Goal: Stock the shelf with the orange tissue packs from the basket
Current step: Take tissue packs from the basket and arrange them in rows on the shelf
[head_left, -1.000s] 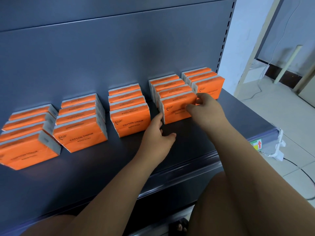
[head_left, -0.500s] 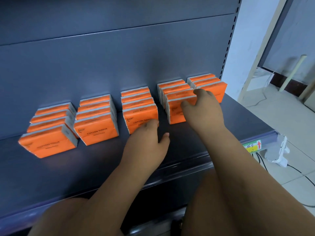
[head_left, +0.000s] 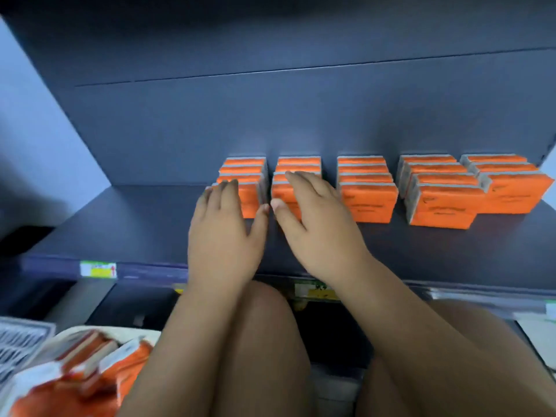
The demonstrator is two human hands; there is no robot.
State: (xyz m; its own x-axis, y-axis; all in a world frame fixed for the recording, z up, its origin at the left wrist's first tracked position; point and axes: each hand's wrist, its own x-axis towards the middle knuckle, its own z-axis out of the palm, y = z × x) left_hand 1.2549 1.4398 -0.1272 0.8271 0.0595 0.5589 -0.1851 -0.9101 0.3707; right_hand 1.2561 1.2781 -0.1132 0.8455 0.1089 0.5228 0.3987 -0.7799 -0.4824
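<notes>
1. Nearest, lower left: basket (head_left: 21,338), blurred, with loose orange tissue packs (head_left: 126,362) inside. Stock remains, so the task reads as unfinished.
2. Knee (head_left: 261,326) sits below the shelf edge; the person looks to be low, level with this tier.
3. Shelf (head_left: 120,230) front lip carries a price label (head_left: 97,269).
4. Left hand (head_left: 222,236): fingers (head_left: 228,191) straight and slightly apart, flat on the front pack of the leftmost row (head_left: 249,167). Thumb splays toward the gap between rows. Grips nothing.
5. Right hand (head_left: 316,230): fingers (head_left: 301,182) straight, laid over the top of the second row (head_left: 298,161)'s front pack, thumb at its front-left corner. Resting or pressing, not closed round it.
6. Likely reason: squaring both rows and seating them back against the back panel (head_left: 270,115).
7. Farther right: three more rows (head_left: 367,194), untouched, apart from both hands. The fourth row's front pack stands forward of the line and may want the same push.
</notes>
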